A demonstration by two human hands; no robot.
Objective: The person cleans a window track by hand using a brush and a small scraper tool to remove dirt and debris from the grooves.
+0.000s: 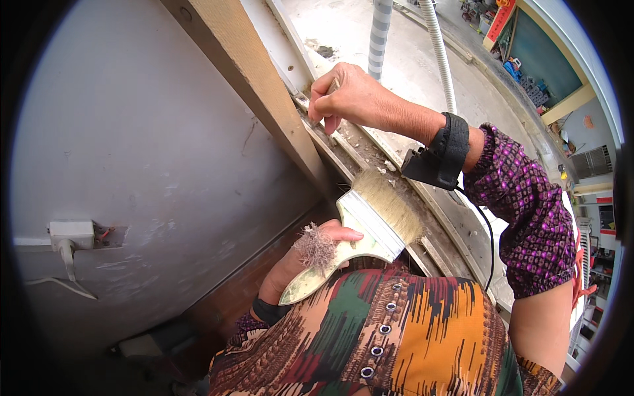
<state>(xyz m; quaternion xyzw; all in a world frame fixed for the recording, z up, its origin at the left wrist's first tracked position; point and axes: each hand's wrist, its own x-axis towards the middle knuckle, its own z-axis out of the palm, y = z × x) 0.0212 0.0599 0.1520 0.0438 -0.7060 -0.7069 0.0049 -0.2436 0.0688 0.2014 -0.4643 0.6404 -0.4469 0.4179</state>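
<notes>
My left hand [297, 262] grips a wide flat paintbrush [366, 222] by its pale, stained wooden handle, the thumb lying across the face. A metal band holds its light bristles [389, 203], which rest on or just above a dirty sliding-window track [354, 153]. A tuft of greyish-pink fluff [317, 247] sits between the thumb and the handle. Farther up the track, my right hand [342, 96] is closed around a slim brownish tool [333, 86]. Most of that tool is hidden by the fingers, and its lower end points down at the track corner. Crumbs and dust [389, 166] lie in the grooves.
A tan upright frame post [257, 79] stands beside the grey wall [138, 128], which carries a socket with a plug [72, 235]. Outside are a striped pole [380, 39] and a ribbed white hose [438, 49]. A black cable [488, 222] hangs from my right wrist strap [448, 151].
</notes>
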